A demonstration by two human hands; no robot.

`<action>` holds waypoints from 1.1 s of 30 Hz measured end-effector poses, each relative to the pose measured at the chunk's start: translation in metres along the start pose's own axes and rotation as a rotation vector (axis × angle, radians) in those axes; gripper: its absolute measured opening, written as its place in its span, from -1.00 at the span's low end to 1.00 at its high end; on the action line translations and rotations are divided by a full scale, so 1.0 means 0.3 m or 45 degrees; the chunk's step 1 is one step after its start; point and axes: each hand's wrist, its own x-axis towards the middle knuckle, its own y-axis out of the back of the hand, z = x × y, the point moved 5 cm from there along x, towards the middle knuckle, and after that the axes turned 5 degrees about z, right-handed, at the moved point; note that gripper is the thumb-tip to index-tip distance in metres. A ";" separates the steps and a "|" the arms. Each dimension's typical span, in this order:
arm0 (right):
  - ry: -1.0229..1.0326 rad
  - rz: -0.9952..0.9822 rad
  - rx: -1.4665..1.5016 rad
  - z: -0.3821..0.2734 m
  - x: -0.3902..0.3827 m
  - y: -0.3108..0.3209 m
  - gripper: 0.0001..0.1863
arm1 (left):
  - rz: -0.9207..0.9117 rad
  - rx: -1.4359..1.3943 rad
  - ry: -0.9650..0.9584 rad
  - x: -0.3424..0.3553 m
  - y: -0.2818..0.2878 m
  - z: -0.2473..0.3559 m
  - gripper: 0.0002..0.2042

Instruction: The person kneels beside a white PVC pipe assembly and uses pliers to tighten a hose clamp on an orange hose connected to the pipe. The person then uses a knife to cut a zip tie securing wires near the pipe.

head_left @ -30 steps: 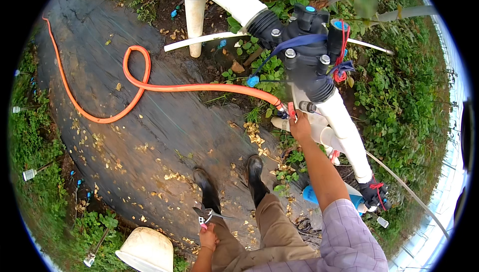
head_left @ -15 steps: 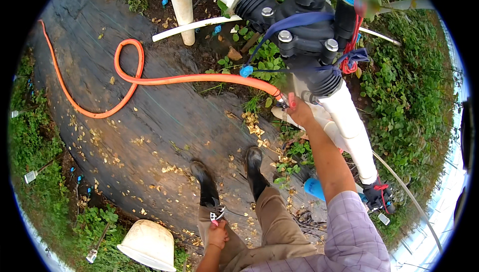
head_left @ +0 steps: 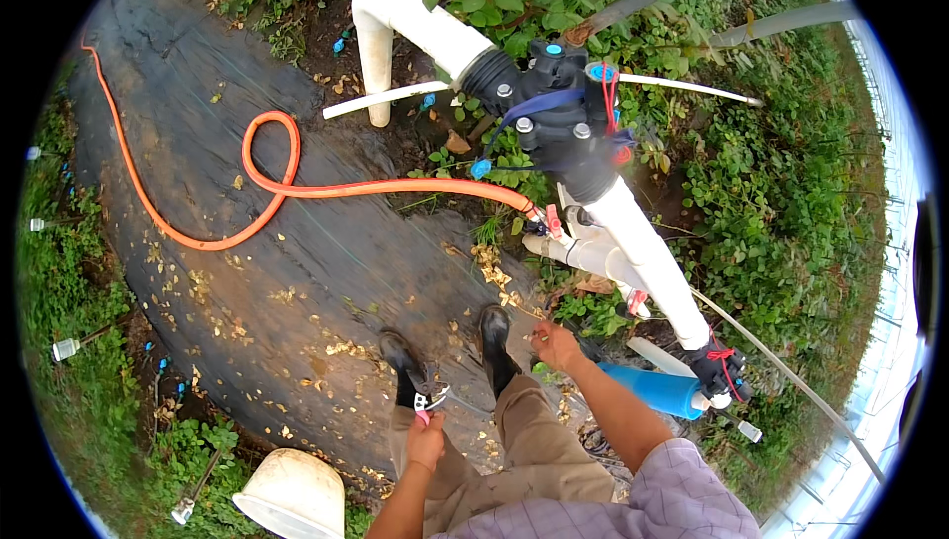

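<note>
My left hand (head_left: pixel 427 442) is closed round a pink-handled tool (head_left: pixel 424 405) with a pale curved head, held low before my left leg. The tool's exact kind is hard to make out. My right hand (head_left: pixel 556 345) hangs over the ground by my right boot, fingers loosely apart, with nothing seen in them. Beyond it, an orange hose (head_left: pixel 415 186) joins a red-handled valve (head_left: pixel 554 222) on white pipework (head_left: pixel 647 252). A black filter or valve body (head_left: pixel 568 124) with bolts and a blue strap sits on that pipe.
Black ground sheet (head_left: pixel 326 272) with dry leaves lies under my boots (head_left: pixel 499 341). A white bucket (head_left: pixel 292 490) lies at lower left. At right are a blue cylinder (head_left: pixel 647 391) and a black fitting (head_left: pixel 720 369) with red string. Green plants (head_left: pixel 771 193) border both sides.
My right hand has let go of the red valve handle and drawn back toward my body. The left hand still holds the tool. The view has shifted, showing more of the pipework.
</note>
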 end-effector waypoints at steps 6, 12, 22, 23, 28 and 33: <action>0.224 0.007 0.093 -0.195 -0.116 0.010 -0.58 | -0.048 0.203 -0.315 -0.034 0.027 0.009 -0.82; 0.219 0.550 -0.136 -0.192 0.206 0.279 -0.62 | -0.017 0.131 -0.341 0.012 0.074 -0.108 -0.82; 0.327 -0.495 0.454 -0.352 -0.319 -0.095 -0.41 | -0.077 0.230 -0.432 -0.154 -0.064 0.082 -0.83; 0.404 -0.425 0.506 -0.337 -0.375 -0.095 -0.49 | -0.150 0.232 -0.477 -0.130 -0.110 0.092 -0.80; 0.168 -0.121 0.672 -0.328 -0.487 0.149 -0.72 | -0.291 0.551 -0.850 -0.335 -0.302 0.329 -0.70; 0.390 0.378 0.553 -0.369 -0.475 0.490 -0.75 | -0.458 0.396 -0.905 -0.450 -0.342 0.441 -0.61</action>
